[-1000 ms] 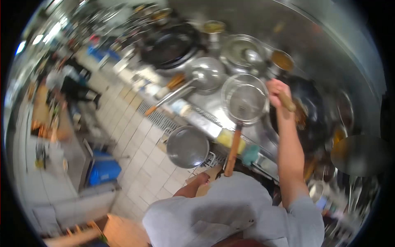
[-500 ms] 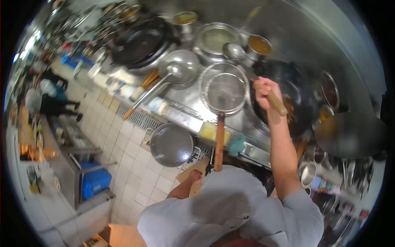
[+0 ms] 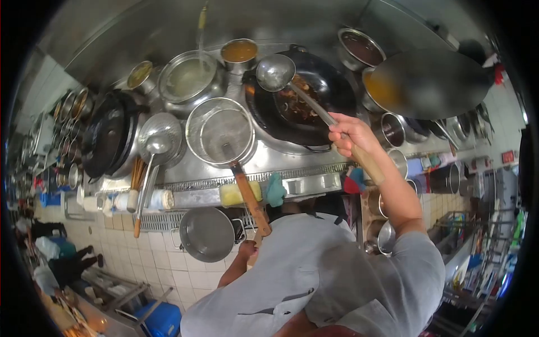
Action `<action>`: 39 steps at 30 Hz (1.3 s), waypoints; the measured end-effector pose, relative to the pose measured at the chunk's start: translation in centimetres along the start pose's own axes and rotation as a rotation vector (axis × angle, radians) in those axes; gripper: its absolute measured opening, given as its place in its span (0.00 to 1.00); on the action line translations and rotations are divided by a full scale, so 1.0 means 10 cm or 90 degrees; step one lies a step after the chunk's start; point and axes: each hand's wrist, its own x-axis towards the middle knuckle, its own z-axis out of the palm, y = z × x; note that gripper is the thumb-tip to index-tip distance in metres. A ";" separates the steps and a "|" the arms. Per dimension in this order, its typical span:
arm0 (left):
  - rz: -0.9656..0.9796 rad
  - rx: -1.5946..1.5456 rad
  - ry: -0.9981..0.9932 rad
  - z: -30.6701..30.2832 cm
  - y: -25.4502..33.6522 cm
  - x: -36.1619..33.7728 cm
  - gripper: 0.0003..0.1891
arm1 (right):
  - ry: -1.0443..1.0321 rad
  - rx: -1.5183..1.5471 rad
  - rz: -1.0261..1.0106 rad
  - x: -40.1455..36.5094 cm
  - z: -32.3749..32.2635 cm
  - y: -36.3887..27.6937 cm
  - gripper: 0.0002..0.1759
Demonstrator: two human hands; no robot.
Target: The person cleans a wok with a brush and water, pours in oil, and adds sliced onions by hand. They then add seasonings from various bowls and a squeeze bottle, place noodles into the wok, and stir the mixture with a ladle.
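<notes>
My right hand grips the wooden handle of a long steel ladle. The ladle's bowl hangs over the far left rim of a black wok that holds brown food. My left hand is low by my waist, near the end of the wooden handle of a wire strainer; whether it holds anything is hidden. The strainer rests on a round steel pot left of the wok.
Steel sauce pots ring the wok. A pot of liquid sits under a running tap. A second ladle lies on a lid, another black wok at left. A steel pan hangs below the counter. People stand far left.
The view has swung right, so the stove now sits centred. My right hand has lifted the ladle's bowl out of the wok toward its far left rim.
</notes>
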 end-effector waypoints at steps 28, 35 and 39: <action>-0.018 -0.222 -0.191 -0.32 0.25 -0.16 0.17 | 0.375 -0.361 -0.362 -0.97 -0.67 0.74 0.38; 0.173 0.081 -0.130 -0.37 0.17 -0.17 0.26 | 0.180 -0.128 -0.204 -0.52 -0.26 0.83 0.39; 0.075 0.021 -0.152 -0.41 0.28 -0.18 0.32 | -0.022 0.170 -0.075 0.32 0.47 0.64 0.27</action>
